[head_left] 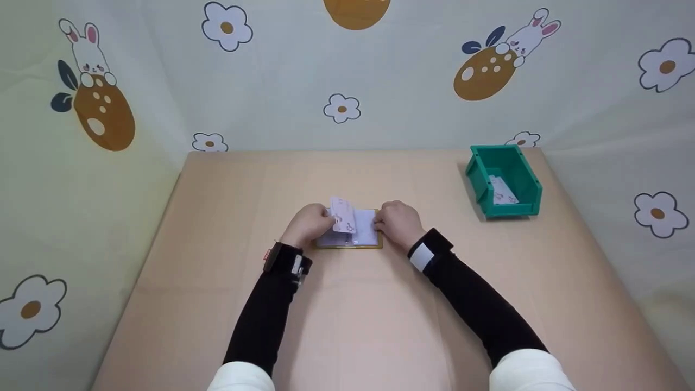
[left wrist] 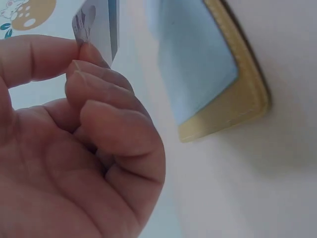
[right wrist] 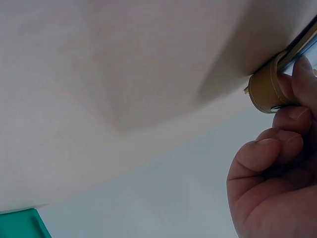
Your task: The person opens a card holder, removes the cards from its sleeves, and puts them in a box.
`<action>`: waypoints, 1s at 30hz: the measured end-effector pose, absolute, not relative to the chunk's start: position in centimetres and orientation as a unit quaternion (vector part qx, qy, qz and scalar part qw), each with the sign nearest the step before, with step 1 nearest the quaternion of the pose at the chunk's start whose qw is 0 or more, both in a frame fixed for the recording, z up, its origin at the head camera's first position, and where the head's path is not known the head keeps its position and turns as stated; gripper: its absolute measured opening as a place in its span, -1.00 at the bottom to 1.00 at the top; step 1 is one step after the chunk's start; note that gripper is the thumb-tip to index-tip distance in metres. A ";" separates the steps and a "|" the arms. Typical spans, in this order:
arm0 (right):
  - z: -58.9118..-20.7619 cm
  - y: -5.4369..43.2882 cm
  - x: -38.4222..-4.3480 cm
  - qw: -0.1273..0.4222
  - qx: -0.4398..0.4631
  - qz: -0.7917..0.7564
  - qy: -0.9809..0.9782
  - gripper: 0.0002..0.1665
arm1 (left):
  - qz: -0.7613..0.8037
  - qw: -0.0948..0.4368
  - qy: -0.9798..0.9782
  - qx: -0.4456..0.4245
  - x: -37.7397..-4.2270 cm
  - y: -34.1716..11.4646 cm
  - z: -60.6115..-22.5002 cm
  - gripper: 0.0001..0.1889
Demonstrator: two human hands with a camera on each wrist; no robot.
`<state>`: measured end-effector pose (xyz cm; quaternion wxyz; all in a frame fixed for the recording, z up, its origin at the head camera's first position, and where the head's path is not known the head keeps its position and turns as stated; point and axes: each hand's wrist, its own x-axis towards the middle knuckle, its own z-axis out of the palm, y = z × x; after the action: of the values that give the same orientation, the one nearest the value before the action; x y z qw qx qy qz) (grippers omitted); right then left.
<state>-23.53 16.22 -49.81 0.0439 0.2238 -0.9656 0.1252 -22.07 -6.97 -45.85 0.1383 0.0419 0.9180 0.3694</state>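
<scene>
A small tan-edged card holder [head_left: 367, 232] lies spread open mid-table, its clear-looking sleeves showing pale blue-white. Above its left half, my left hand [head_left: 309, 224] pinches a white card [head_left: 343, 215] with a pinkish print, tilted upright. In the left wrist view, thumb and index finger grip the card's corner [left wrist: 94, 22], with the holder's tan corner [left wrist: 223, 111] apart from the hand. My right hand [head_left: 400, 224] grips the holder's right edge. The right wrist view shows its fingers at a curved tan strap [right wrist: 265, 87]; most of the holder is out of that view.
A green bin [head_left: 505, 210] stands at the table's back right, with printed cards [head_left: 501, 191] inside. Patterned cloth [head_left: 282, 70] hangs behind the table [head_left: 228, 304] and along both sides.
</scene>
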 end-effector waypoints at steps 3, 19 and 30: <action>-49.8 16.2 -23.5 0.041 0.224 0.126 -0.966 -0.90 | 0.387 0.136 0.911 0.040 -22.1 -7.0 -45.4 -0.84; -49.8 16.4 -23.6 0.037 0.221 0.140 -0.964 -0.90 | 0.444 0.119 0.885 0.068 -21.6 -6.6 -42.0 -0.82; -49.8 16.8 -23.4 0.040 0.226 0.151 -0.962 -0.92 | 0.484 0.127 0.863 0.067 -21.4 -6.9 -41.2 -0.83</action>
<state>-23.38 16.82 -49.78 0.0398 0.2261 -0.9616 0.1507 -21.38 -6.87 -41.23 0.1274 0.0668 0.8634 0.4836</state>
